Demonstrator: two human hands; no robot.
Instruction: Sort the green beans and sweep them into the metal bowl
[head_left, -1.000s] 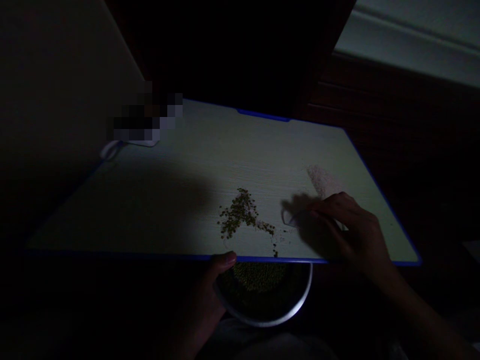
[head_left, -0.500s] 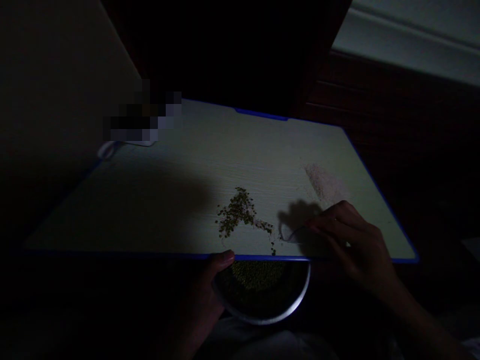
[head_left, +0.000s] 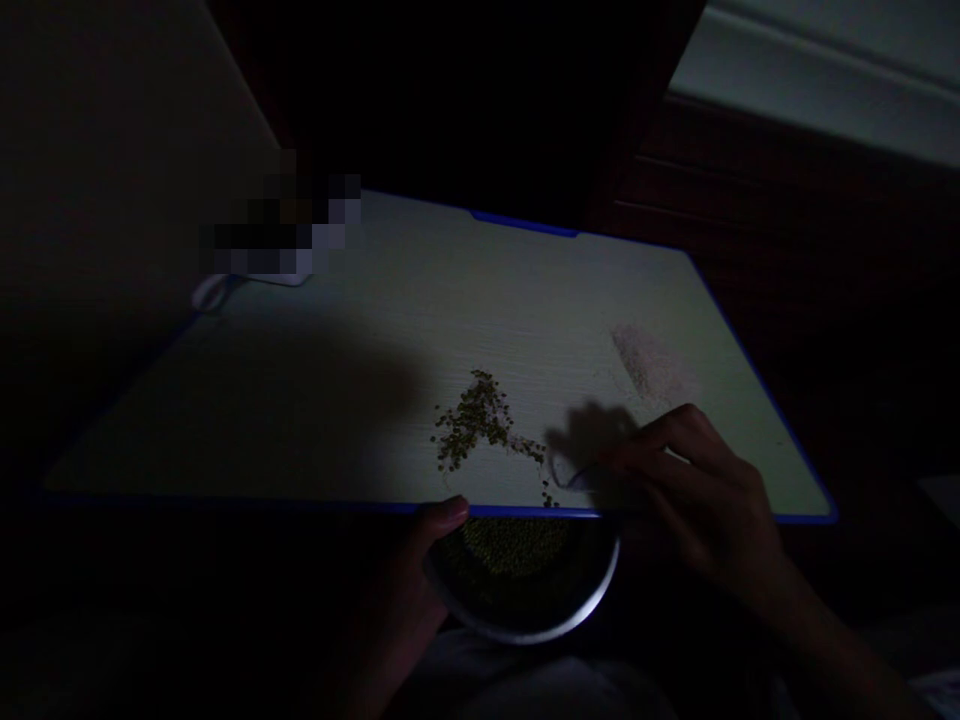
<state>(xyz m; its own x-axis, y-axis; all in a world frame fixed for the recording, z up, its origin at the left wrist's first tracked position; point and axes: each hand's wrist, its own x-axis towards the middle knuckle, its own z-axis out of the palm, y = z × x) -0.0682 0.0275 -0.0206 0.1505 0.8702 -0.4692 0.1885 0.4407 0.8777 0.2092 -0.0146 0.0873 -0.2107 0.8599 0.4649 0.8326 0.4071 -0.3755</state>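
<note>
My left hand grips a round metal bowl from its left side, the thumb lying over the near edge of a blue-rimmed board. Small green beans, probably mung beans, fill part of the bowl, which is tucked against that edge. Above the board's right front, my right hand pinches a thin, pale, curved tool; whether it is a spoon I cannot tell. Its tip is just right of a scattered heap of green beans, from which a thin trail runs to the front edge.
A pile of pale pinkish grains lies on the right of the board. At the far left corner are a blurred-out object and a white loop. The surroundings are very dark; a pale ledge shows top right.
The right hand and its tool have shifted slightly left. Beans at the front edge of the board have moved a little. My left hand and the bowl have hardly moved.
</note>
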